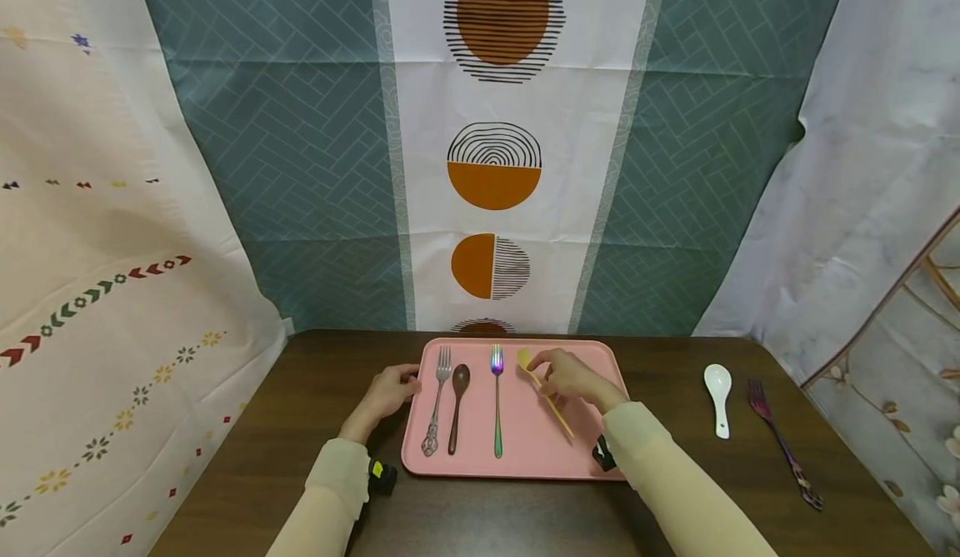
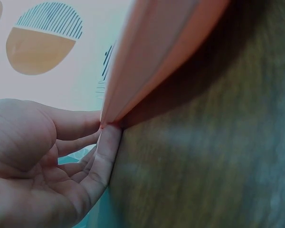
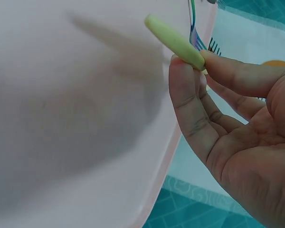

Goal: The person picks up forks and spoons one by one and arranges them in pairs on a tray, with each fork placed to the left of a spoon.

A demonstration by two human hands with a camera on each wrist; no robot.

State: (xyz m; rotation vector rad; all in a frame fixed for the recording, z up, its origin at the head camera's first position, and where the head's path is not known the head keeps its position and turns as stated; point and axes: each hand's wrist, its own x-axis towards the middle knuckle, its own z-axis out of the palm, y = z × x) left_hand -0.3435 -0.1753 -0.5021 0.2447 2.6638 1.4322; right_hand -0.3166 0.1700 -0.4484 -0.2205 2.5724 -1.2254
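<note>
My left hand (image 1: 392, 392) is at the left edge of a pink tray (image 1: 517, 467), pinching its rim between thumb and finger in the left wrist view. Over the tray's right half, my right hand (image 1: 567, 376) pinches a slim yellow utensil (image 1: 557, 413) with a broader head, near that head. Its rounded handle (image 3: 168, 38) points away from the fingertips in the right wrist view and casts a shadow on the tray. On the tray, from left to right, lie a silver fork (image 1: 437, 398), a dark brown spoon (image 1: 457, 407) and a rainbow-coloured fork (image 1: 497, 398).
Right of the tray, a white spoon (image 1: 718, 398) and a purple fork (image 1: 783, 449) lie on the dark wooden table (image 1: 675, 457). A patterned curtain (image 1: 322, 165) hangs behind the table's back edge, with more cloth at both sides.
</note>
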